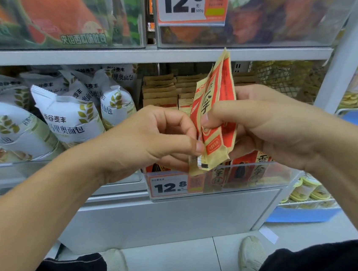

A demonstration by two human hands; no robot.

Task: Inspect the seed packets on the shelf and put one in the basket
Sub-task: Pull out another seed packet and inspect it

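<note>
So both hands, left hand (158, 137) and right hand (263, 126), pinch red seed packets (216, 117) before a white shelf (182, 57), pale tiled floor (182, 263) below.

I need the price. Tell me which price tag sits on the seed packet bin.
The lower price tag, clipped to the clear bin under both hands; the other hangs higher up.

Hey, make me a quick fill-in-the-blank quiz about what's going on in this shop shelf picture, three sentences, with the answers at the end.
1. The right hand holds a bunch of red and tan seed packets in front of the ____.
2. The left hand pinches the packets near their ____ end.
3. The price tag on the clear bin below the hands reads ____.

Missing words: shelf; lower; 12.8
</note>
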